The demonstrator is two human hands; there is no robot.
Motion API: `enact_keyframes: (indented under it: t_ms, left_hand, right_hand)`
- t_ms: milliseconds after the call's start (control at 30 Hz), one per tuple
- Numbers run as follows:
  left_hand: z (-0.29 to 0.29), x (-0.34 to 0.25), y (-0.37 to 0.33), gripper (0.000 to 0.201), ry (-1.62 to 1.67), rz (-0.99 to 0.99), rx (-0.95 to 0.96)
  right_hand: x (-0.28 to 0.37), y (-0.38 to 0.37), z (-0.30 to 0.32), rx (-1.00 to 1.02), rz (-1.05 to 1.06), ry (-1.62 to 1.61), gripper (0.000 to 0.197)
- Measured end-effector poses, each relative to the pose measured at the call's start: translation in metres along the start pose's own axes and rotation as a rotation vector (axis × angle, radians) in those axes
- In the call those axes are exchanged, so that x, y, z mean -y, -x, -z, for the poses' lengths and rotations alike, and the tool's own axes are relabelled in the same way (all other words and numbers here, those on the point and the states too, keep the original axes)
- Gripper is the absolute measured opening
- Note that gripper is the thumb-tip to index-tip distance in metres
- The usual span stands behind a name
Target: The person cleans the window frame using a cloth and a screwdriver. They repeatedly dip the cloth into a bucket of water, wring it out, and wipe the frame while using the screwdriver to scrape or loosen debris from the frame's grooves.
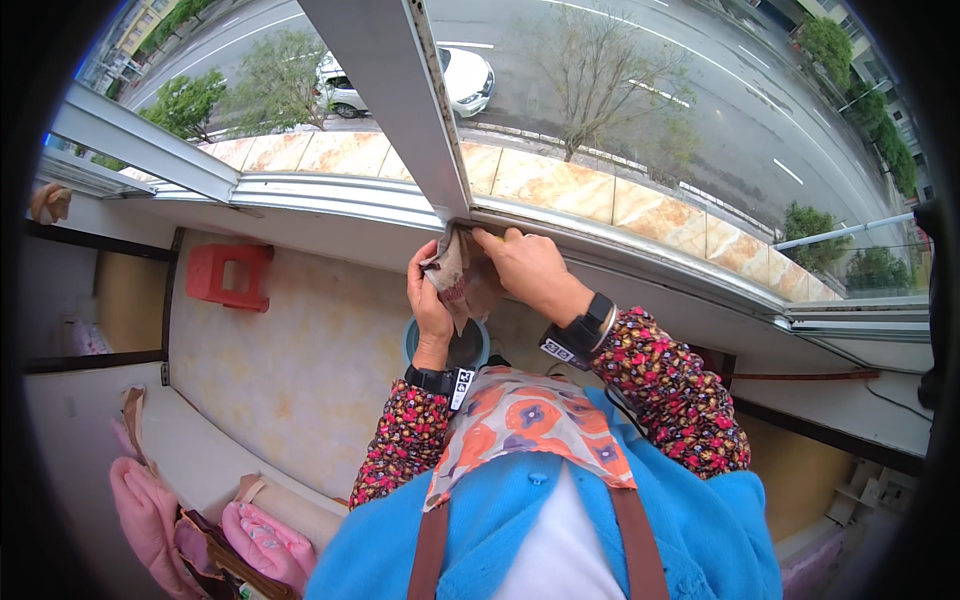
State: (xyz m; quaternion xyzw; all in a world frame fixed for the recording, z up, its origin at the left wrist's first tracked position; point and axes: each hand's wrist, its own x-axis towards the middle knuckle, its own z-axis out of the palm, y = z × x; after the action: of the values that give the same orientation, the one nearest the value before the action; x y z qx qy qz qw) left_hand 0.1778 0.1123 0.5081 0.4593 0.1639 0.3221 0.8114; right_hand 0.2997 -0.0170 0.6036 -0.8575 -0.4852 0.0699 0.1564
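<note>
Our left hand (pixel 431 305) is clamped on the left side of a crumpled grey-brown cloth (pixel 452 276), its thumb and fingers closed over the fabric. The cloth sits between our two hands, bunched at the top against the foot of the upright window post (pixel 395 95) and hanging in a loose point below our fingers. A reddish patch marks its lower part. Our right hand (pixel 537 273) comes in from the other side, its index finger stretched to the upper edge of the cloth, right by the corner where post and window track (pixel 640 240) meet. The other fingers are bent, and we cannot tell whether they pinch any fabric.

Beneath the hanging end of the cloth we see a round container with a light blue rim (pixel 411 343), partly hidden by the cloth and our left wrist. Its inside looks dark grey; we cannot make out whether that is water or the bare bottom. Farther off to our left, a red stool (pixel 206 273) stands on the floor (pixel 285 375) near the wall. At the lower left, a brown-edged holder (pixel 190 543), bag or box we cannot say, shows purplish fabric inside, between two pink bundles (pixel 143 515).
</note>
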Motion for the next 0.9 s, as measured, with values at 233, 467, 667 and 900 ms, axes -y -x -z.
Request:
enact_keyframes:
  t_ms: [233,467,667,900]
  left_hand:
    - [-0.015,0.016,0.007,0.043,-0.24,0.068,0.086]
    - [-0.092,0.032,0.035,0.029,-0.728,-0.153,0.348]
    - [-0.061,0.018,0.027,0.027,-0.674,-0.12,0.1]
    - [-0.051,0.01,0.017,0.029,-0.598,0.09,0.014]
  right_hand:
    - [-0.02,0.019,0.008,0.098,-0.08,0.017,0.042]
    - [-0.061,0.097,0.049,0.098,-0.193,0.121,0.04]
    - [-0.049,0.069,0.021,0.088,-0.146,0.088,0.049]
    - [-0.026,0.048,0.012,-0.024,-0.135,0.004,0.05]
